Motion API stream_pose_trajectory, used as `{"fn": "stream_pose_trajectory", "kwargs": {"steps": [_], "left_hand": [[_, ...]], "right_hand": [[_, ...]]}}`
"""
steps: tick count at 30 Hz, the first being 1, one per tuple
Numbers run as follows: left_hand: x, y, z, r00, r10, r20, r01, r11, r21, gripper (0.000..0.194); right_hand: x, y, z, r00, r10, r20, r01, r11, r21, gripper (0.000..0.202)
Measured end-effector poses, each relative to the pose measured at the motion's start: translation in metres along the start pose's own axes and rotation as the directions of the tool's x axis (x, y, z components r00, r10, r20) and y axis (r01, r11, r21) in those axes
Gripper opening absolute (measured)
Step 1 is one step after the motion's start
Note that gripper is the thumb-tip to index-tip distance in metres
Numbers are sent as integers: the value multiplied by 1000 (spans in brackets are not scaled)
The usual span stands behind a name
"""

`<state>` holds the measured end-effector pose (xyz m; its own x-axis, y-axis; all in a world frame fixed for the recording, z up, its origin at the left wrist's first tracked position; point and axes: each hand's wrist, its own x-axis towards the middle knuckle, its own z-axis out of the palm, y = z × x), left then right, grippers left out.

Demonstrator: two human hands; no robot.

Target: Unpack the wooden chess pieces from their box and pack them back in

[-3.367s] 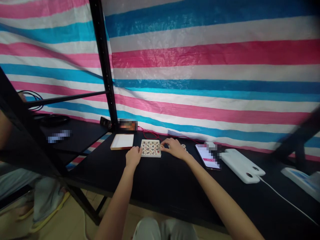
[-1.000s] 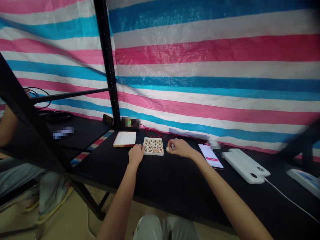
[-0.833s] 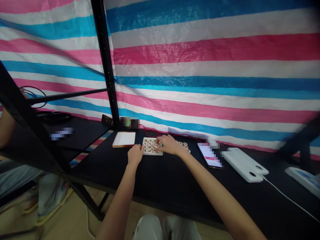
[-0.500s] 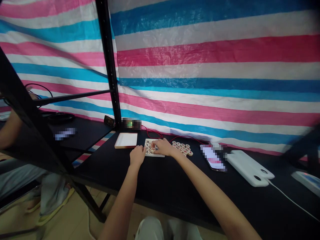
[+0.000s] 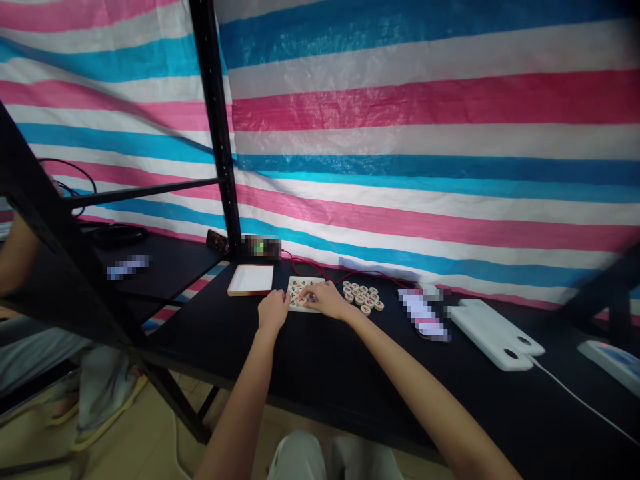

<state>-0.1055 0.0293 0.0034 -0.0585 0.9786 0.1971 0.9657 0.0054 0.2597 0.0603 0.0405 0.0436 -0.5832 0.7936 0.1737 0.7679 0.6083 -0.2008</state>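
A shallow white box (image 5: 300,309) holds several round Chinese chess pieces (image 5: 294,297) laid face up. My left hand (image 5: 273,311) rests at the box's left edge, its fingers curled against the side. Over the right part of the box is my right hand (image 5: 326,300), with thumb and fingers bent down in a pinch around a chess piece; the fingers partly hide it and the pieces beneath. Right of that hand, a loose group of Chinese chess pieces (image 5: 365,310) with red characters lies on the black tabletop (image 5: 340,353).
Left of the box lies a white-lined lid (image 5: 253,279). A phone (image 5: 425,315), a white device (image 5: 495,333) with a cable and red wires (image 5: 305,267) are on the table. A black metal post (image 5: 220,133) rises at left, where another person's arm (image 5: 20,257) shows.
My right fingers have shifted slightly within the box, and the pieces under them show differently. My left hand stays at the box edge. The whole view has moved a little.
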Motion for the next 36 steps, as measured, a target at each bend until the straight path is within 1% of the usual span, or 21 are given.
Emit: {"fn": "stream_pose_trajectory", "kwargs": {"steps": [4,7,9,11,13,15,18,20,23,26,29,31,33,34,36], "left_hand": [[0,0,-1,1000,5,3,-5,1000,4,42],[0,0,-1,1000,-2,5,2,1000,-2,41],[0,1,-2,1000,-6,7,6,1000,-7,41],[0,1,-3,1000,-4,9,4,1000,-12,41],[0,1,-3,1000,-4,12,5,1000,-16,41],[-1,2,-4,1000,-10,16,10,1000,-19,41],[-2,3,-6,1000,-11,10,11,1000,-19,41],[-2,3,-6,1000,-5,6,6,1000,-16,41],[-2,2,-5,1000,-3,2,3,1000,-16,42],[-1,1,-3,1000,0,-6,0,1000,-18,42],[-1,1,-3,1000,0,2,0,1000,-19,42],[-1,1,-4,1000,-5,9,5,1000,-18,42],[-2,2,-5,1000,-9,12,9,1000,-18,42],[-2,2,-5,1000,-9,12,9,1000,-18,42],[-2,2,-6,1000,-8,13,8,1000,-16,42]], "right_hand": [[-7,-2,-8,998,-47,-51,49,999,21,23],[-19,5,-20,994,-57,-90,56,998,-15,24],[-32,18,-29,997,-15,-78,10,998,-63,20],[-48,37,-39,998,64,-17,-66,990,-128,18],[-66,56,-47,983,171,69,-153,965,-214,20],[-84,71,-53,957,260,126,-217,935,-281,22],[-103,79,-54,934,318,164,-259,917,-303,28],[-109,78,-50,934,325,148,-271,916,-297,31],[-109,73,-43,948,301,104,-266,928,-262,26],[-101,68,-39,962,251,107,-222,948,-226,18],[-91,62,-37,971,215,102,-179,942,-283,15],[-85,58,-36,969,212,123,-164,934,-317,17],[-81,56,-34,965,222,141,-171,937,-304,22],[-79,55,-33,965,226,131,-181,940,-288,23],[-76,53,-30,970,236,65,-212,942,-261,28]]}}
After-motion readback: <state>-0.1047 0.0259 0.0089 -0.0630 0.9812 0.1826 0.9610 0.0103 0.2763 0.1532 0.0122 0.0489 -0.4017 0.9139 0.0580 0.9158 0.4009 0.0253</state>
